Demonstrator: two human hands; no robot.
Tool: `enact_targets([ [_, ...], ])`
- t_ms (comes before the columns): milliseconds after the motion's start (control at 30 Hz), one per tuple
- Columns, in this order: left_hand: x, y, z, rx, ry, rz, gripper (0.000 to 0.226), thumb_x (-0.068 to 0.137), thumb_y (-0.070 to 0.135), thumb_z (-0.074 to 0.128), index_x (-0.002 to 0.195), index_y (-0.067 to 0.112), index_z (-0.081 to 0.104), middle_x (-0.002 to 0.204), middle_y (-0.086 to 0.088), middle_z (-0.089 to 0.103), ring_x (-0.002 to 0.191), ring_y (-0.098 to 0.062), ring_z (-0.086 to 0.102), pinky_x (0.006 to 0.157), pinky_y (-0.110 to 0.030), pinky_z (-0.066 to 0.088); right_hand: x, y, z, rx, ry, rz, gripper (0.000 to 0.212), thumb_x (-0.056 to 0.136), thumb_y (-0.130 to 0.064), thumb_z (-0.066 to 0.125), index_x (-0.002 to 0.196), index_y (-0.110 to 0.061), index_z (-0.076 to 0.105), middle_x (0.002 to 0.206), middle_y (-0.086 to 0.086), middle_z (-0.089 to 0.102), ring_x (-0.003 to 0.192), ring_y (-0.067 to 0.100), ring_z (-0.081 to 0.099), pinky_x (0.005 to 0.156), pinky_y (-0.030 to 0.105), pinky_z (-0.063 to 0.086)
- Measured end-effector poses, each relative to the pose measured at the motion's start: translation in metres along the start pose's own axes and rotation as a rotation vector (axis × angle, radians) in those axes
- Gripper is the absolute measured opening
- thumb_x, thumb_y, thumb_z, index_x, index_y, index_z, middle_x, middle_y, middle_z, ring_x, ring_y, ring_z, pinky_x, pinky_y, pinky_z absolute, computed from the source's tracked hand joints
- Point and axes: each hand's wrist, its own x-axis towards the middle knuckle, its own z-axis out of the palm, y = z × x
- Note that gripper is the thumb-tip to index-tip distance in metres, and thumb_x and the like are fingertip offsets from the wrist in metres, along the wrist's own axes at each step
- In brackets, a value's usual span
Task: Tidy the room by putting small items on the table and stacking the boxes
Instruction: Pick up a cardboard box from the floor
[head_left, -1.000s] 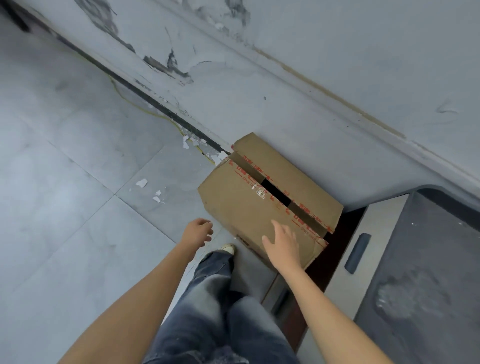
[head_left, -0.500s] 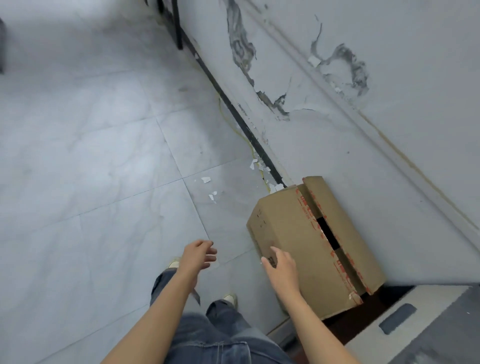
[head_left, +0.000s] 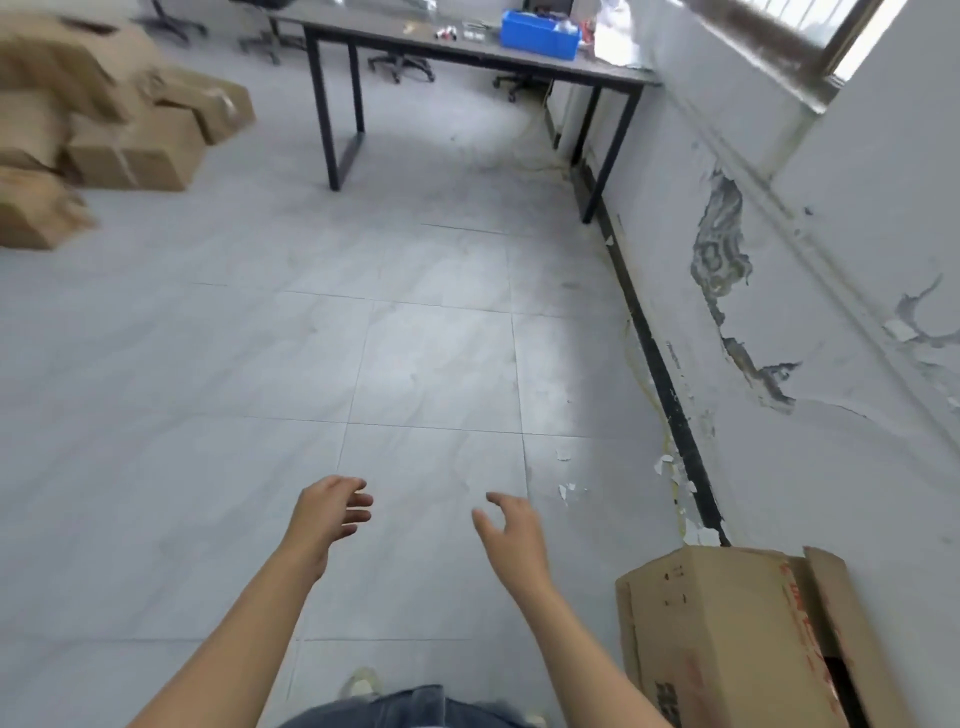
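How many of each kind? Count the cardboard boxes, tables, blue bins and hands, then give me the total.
Cardboard boxes: 6, the box by the wall plus about 5 in the blurred pile
Tables: 1, the table
Blue bins: 1, the blue bin
Hands: 2, left hand and right hand, both empty
Total: 10

Box at lower right of frame, on floor, backed against wall that runs up the right side. Pile of boxes at upper left, on floor, well apart from the lone box. Table at top centre-right, its right end by the wall, under window in upper right corner. Bin + small bits on tabletop. Chair bases behind/under table. Flakes on floor betw. centre & wall base. Left hand & right hand at bottom centre, side by side, apart, over bare floor, right one left of the box, not touching it.
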Motion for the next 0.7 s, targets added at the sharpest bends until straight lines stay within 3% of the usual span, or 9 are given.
enact_targets([
  [267,0.04,0.02,-0.114,-0.21,0.187,-0.009,0.014,0.092,0.01,0.047,0.082,0.01,0.057,0.078,-0.009,0.061,0.063,-0.021,0.055,0.059,-0.026,0.04,0.028,-0.092,0.073,-0.078,-0.134,-0.154,0.041,0.096,-0.032,0.048,0.135,-0.017,0.046,0.139,0.001,0.043,0.131,0.015,0.036,0.103,0.025,0.032],
  [500,0.071,0.031,-0.149,-0.275,0.258,-0.053,0.013,0.091,0.01,0.049,0.081,0.009,0.057,0.076,-0.009,0.06,0.061,-0.02,0.054,0.058,-0.025,0.039,0.079,-0.142,0.104,-0.092,-0.199,-0.239,0.04,0.096,-0.03,0.048,0.133,-0.017,0.047,0.138,0.002,0.043,0.129,0.015,0.038,0.1,0.026,0.034],
  [700,0.124,0.062,-0.182,-0.368,0.426,-0.069,0.014,0.091,0.008,0.048,0.08,0.01,0.056,0.075,-0.009,0.06,0.061,-0.021,0.054,0.057,-0.026,0.039,0.155,-0.2,0.136,-0.103,-0.301,-0.331,0.04,0.095,-0.03,0.048,0.133,-0.015,0.048,0.137,0.003,0.045,0.128,0.016,0.04,0.097,0.025,0.035],
])
